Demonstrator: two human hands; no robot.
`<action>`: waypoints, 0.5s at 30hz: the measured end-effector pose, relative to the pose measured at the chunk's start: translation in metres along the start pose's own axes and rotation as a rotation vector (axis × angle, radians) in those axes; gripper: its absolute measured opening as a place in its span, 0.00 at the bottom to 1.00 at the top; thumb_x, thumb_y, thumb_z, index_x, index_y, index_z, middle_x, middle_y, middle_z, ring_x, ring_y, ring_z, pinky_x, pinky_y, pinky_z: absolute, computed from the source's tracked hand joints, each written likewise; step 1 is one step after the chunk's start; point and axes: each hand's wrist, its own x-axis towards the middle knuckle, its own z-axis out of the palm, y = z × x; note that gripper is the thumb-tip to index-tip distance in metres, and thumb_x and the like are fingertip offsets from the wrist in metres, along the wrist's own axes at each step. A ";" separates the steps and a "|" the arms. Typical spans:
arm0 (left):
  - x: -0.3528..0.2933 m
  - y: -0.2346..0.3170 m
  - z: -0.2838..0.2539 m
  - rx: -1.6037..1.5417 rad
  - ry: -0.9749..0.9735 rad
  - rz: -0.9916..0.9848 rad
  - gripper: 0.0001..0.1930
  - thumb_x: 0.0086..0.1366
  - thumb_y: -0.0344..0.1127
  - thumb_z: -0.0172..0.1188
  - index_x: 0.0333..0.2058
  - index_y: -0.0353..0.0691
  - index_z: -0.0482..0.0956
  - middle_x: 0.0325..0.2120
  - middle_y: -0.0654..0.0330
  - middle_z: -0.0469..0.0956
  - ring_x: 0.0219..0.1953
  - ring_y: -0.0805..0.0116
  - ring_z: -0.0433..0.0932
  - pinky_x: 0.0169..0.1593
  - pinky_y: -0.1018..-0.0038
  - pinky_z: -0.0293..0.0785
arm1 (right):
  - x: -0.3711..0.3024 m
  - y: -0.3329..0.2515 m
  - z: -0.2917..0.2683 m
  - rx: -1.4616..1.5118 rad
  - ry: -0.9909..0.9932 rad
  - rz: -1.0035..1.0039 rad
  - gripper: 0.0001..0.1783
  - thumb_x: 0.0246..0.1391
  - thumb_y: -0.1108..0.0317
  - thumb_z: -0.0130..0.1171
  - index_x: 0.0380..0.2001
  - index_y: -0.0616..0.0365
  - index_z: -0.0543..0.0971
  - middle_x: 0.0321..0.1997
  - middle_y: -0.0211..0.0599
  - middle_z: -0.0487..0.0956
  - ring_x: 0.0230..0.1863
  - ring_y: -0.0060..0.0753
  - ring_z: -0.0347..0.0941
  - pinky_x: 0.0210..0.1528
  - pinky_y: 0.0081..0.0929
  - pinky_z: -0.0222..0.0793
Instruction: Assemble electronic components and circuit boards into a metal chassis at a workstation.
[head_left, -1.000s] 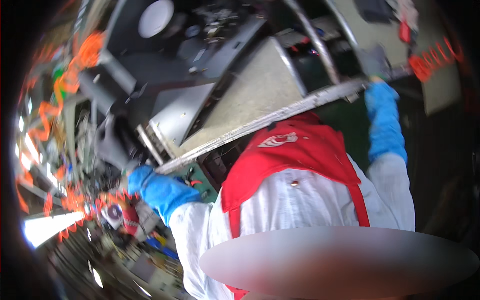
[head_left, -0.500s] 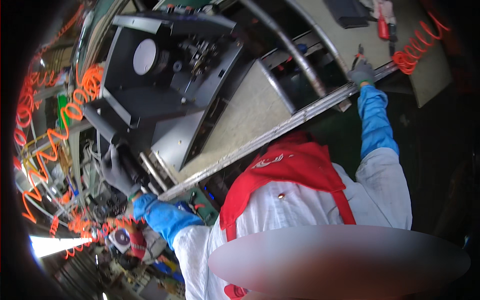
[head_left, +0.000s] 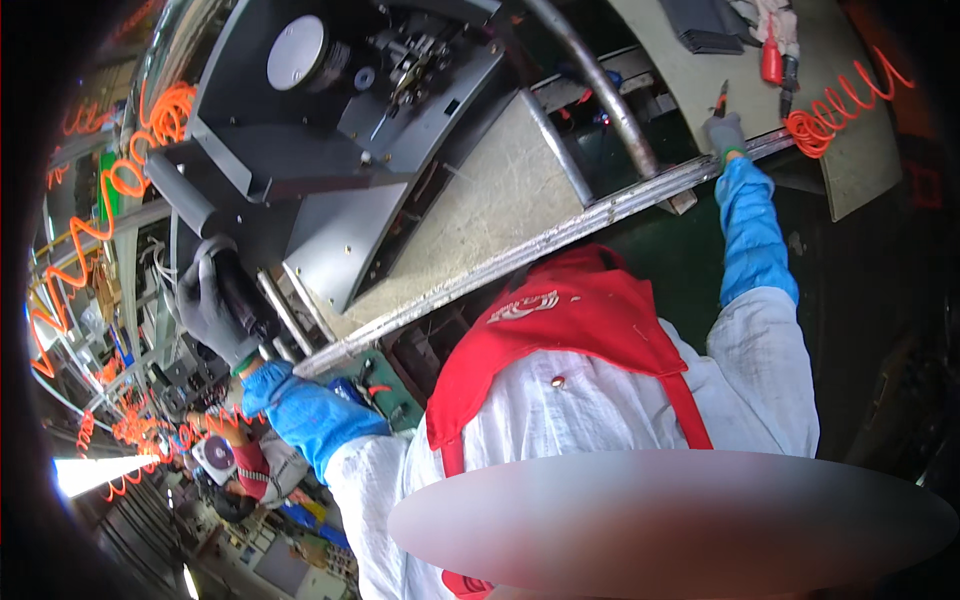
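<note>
My left hand, in a grey glove, is at the near left corner of a dark grey sheet-metal housing. Its fingers curl round a black part there, whose kind is hard to make out. The housing lies open on the bench, showing a round pale disc and a small metal mechanism. Far to the right, my gloved right hand is closed at the bench's edge on small pliers with some orange on them. Most of the pliers is hidden by the fingers.
Metal tubes bridge a gap in the bench behind its metal edge rail. At the far right are dark plates, a red-handled tool and a coiled orange hose. A person works at the lower left.
The view has shifted, so the housing sits higher in the picture. My left hand appears slightly farther up and left. My right hand stays near the same spot, with the pliers turned more upright.
</note>
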 end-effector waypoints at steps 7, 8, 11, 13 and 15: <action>0.006 -0.009 0.001 -0.052 0.028 -0.050 0.11 0.63 0.36 0.66 0.33 0.30 0.82 0.32 0.58 0.81 0.35 0.73 0.76 0.47 0.76 0.71 | 0.042 -0.031 -0.023 -0.361 -0.147 -0.096 0.38 0.45 0.46 0.56 0.54 0.65 0.73 0.56 0.55 0.76 0.57 0.51 0.74 0.59 0.40 0.67; 0.003 -0.003 0.003 -0.030 0.035 -0.035 0.11 0.62 0.35 0.66 0.33 0.30 0.82 0.32 0.58 0.81 0.35 0.73 0.76 0.47 0.76 0.71 | 0.033 -0.040 -0.018 -0.370 -0.089 -0.081 0.39 0.45 0.46 0.56 0.55 0.63 0.73 0.58 0.54 0.75 0.59 0.52 0.73 0.60 0.42 0.67; 0.003 -0.009 0.000 0.070 0.028 0.014 0.11 0.62 0.35 0.66 0.33 0.29 0.82 0.31 0.58 0.80 0.35 0.73 0.76 0.47 0.76 0.72 | -0.006 -0.061 -0.016 -0.391 -0.013 -0.061 0.39 0.45 0.46 0.56 0.57 0.61 0.73 0.60 0.54 0.73 0.61 0.53 0.70 0.61 0.44 0.65; 0.001 -0.017 0.000 -0.075 0.088 -0.112 0.12 0.61 0.35 0.67 0.31 0.28 0.82 0.31 0.58 0.79 0.35 0.73 0.76 0.46 0.76 0.73 | -0.017 -0.062 -0.013 -0.409 0.009 -0.063 0.40 0.44 0.46 0.57 0.57 0.61 0.72 0.62 0.56 0.71 0.62 0.54 0.69 0.62 0.45 0.65; 0.002 -0.019 -0.002 -0.091 0.091 -0.118 0.13 0.60 0.35 0.68 0.31 0.27 0.81 0.31 0.59 0.78 0.36 0.73 0.76 0.44 0.76 0.74 | -0.024 -0.063 -0.007 -0.434 0.011 -0.116 0.42 0.44 0.45 0.57 0.58 0.63 0.70 0.61 0.59 0.71 0.62 0.57 0.69 0.62 0.45 0.65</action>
